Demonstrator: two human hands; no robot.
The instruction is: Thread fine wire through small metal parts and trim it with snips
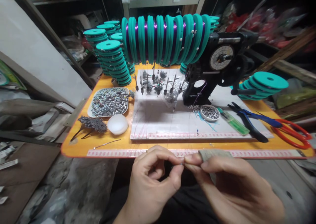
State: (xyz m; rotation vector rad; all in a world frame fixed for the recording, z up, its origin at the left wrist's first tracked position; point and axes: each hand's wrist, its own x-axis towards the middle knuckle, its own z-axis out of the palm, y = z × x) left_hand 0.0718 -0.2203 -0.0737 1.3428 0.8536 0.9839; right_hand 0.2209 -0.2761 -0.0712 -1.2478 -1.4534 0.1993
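Note:
Just in front of the table's near edge, my left hand (153, 184) and my right hand (229, 184) meet fingertip to fingertip. Both pinch at a tiny thing between them, too small to make out. A greyish wrap (214, 154) covers a finger of my right hand. Fine threads run down toward the hands from a row of teal foam spools (165, 39) wound with purple line. These spools sit on a black winding machine (222, 57) with a round dial. Several dark weights (165, 91) hang below them over a white board (153, 118).
Left on the orange table stand a tray of grey metal cylinders (108, 102), a white cup (118, 124) and a dark bundle (93, 124). Rightward lie a dish of small metal parts (209, 113), pliers (247, 122), red-handled scissors (293, 131) and stacked teal spools (269, 80).

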